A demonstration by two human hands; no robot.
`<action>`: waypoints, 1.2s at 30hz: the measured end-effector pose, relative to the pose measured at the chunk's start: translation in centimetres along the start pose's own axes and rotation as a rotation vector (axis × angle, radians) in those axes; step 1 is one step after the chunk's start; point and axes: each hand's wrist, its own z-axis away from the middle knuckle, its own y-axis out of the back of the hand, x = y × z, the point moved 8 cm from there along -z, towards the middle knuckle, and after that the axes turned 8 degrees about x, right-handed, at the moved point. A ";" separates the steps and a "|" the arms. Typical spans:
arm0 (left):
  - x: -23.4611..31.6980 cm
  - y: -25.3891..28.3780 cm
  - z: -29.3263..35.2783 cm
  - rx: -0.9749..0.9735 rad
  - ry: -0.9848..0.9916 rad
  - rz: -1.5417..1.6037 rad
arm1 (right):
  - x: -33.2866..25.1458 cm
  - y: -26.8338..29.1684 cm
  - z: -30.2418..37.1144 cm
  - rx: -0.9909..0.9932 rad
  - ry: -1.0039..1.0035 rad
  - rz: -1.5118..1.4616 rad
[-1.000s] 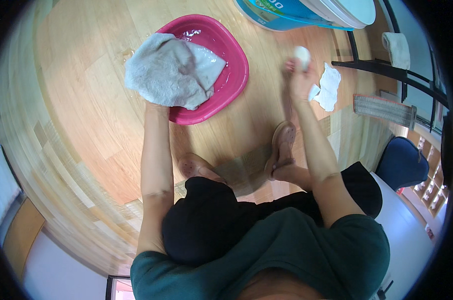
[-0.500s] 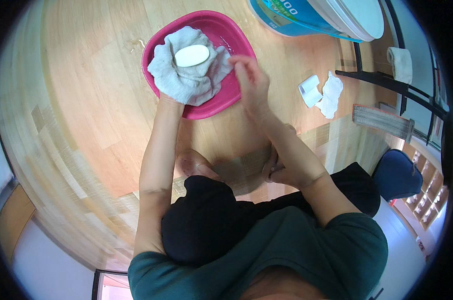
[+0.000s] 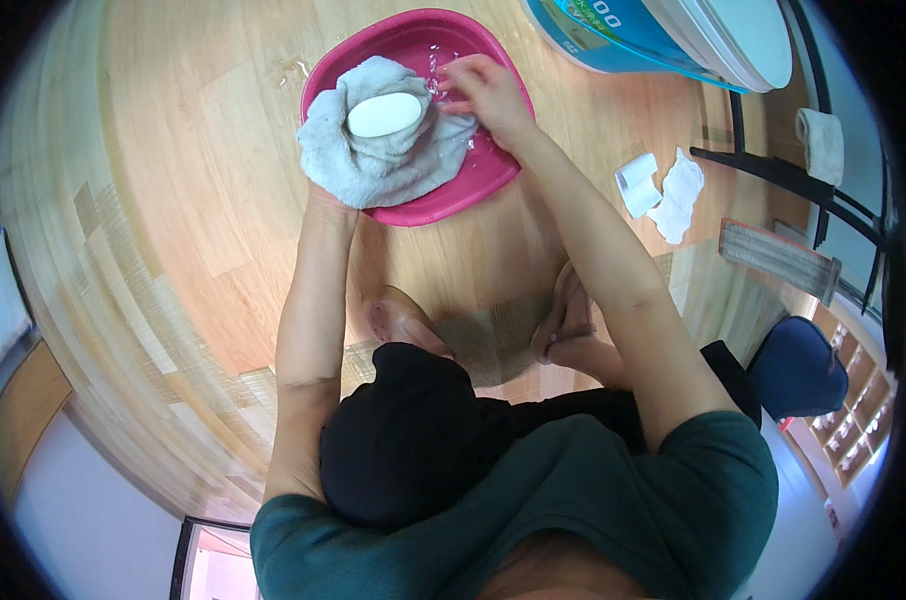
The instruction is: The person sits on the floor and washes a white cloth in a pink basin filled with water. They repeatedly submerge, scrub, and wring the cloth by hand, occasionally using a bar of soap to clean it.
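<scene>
My left hand (image 3: pixel 327 203) reaches under a damp grey-white towel (image 3: pixel 363 175) and holds it up over a pink basin (image 3: pixel 465 186); the towel hides its fingers. On top of the bunched towel lies a white oval bar of soap (image 3: pixel 384 115). My right hand (image 3: pixel 487 100) hovers over the basin's right side, fingers spread and holding nothing. Its fingertips are close to the soap but apart from it. Shiny wet spots show inside the basin beside the right fingers.
A large blue and white bucket (image 3: pixel 653 40) stands at the far right. Torn white packaging (image 3: pixel 679 195) lies on the wooden floor near a black metal rack (image 3: pixel 773 165) with a small white towel (image 3: pixel 821 146) on it. My feet (image 3: pixel 409 320) are just behind the basin.
My right hand has moved left and inward over the basin from its right rim, and its fingers have spread. The soap stays on the towel in my left hand.
</scene>
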 end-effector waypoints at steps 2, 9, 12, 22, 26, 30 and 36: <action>0.0 -0.4 0.1 0.020 0.029 0.036 | 1.1 -2.5 -0.4 -0.245 0.142 0.259; 1.6 4.3 -0.1 0.064 -0.269 -0.657 | -0.9 1.1 1.3 0.036 0.084 0.214; 0.7 4.1 -0.5 0.044 -0.255 -0.722 | -5.6 0.6 3.3 0.090 0.198 0.051; -4.8 3.7 -0.9 0.256 0.181 0.271 | -4.4 -9.0 5.5 0.126 0.608 0.608; -6.1 4.8 -0.7 0.383 0.195 0.108 | -2.7 -8.6 3.6 0.043 0.530 0.638; -8.2 4.2 -0.4 0.237 0.305 0.208 | -1.9 -5.8 -0.1 0.226 0.350 0.387; -6.6 3.0 0.1 0.467 0.237 0.132 | -1.7 -6.0 2.3 0.240 0.405 0.608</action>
